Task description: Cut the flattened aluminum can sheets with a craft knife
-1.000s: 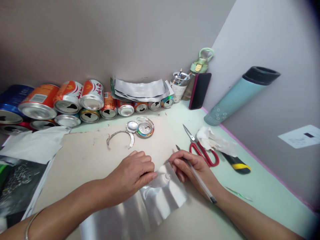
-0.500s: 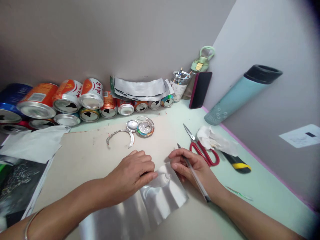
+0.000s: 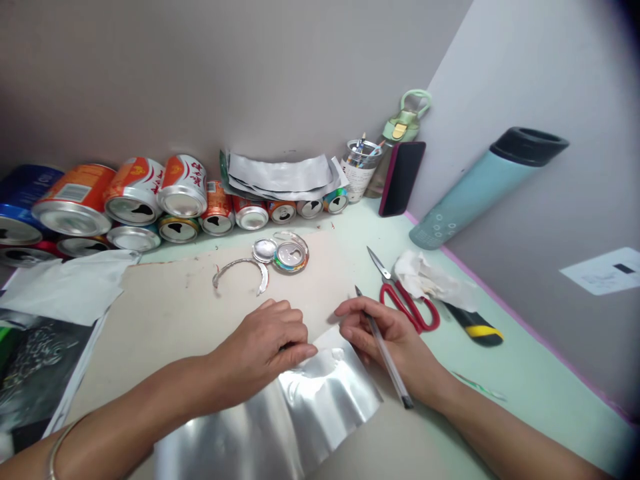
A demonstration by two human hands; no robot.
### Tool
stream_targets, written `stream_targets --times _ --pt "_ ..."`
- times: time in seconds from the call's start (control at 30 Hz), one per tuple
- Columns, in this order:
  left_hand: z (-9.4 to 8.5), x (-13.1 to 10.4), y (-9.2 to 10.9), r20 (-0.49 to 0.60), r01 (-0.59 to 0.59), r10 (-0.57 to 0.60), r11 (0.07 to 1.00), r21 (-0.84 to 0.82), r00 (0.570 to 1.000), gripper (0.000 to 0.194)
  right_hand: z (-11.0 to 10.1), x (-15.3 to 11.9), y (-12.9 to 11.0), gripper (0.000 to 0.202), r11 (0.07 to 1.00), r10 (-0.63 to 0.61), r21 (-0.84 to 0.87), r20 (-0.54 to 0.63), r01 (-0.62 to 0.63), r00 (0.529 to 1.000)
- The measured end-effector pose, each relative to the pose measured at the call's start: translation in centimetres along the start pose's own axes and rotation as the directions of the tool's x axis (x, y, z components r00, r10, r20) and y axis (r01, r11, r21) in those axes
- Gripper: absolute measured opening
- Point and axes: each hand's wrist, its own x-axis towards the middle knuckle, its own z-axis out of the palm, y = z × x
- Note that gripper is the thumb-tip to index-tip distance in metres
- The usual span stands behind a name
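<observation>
A shiny aluminium sheet [image 3: 260,427], apparently cut from a can, lies bent in front of me. My left hand [image 3: 273,343] is closed on its far edge, thumb on top and fingers curled. At the sheet's right corner is my right hand [image 3: 385,333], with fingers bent and a clear ballpoint pen [image 3: 389,360] lodged between them, its tip pointing away from me. The right fingertips also touch the sheet's corner. Beyond the hands lie a curved metal strip [image 3: 239,263], a small metal disc [image 3: 264,250] and a cut-off can top [image 3: 291,255].
Red-handled scissors [image 3: 410,303], a crumpled tissue [image 3: 425,277] and a black-yellow cutter handle [image 3: 477,327] lie at right. Several cans [image 3: 183,187] line the back wall, with stacked metal sheets [image 3: 280,175] on top. A blue tumbler [image 3: 480,190] leans against the right wall.
The sheet has flexed slightly, and its near right corner has shifted a little right. Both hands keep almost the same place and grip.
</observation>
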Motion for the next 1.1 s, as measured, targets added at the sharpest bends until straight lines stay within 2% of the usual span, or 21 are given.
stream_targets --times 1.1 --pt "0.11 -0.01 -0.13 0.005 0.002 -0.002 1.0 0.0 1.0 0.051 0.0 -0.03 -0.09 0.036 1.0 0.006 -0.018 -0.004 -0.006 1.0"
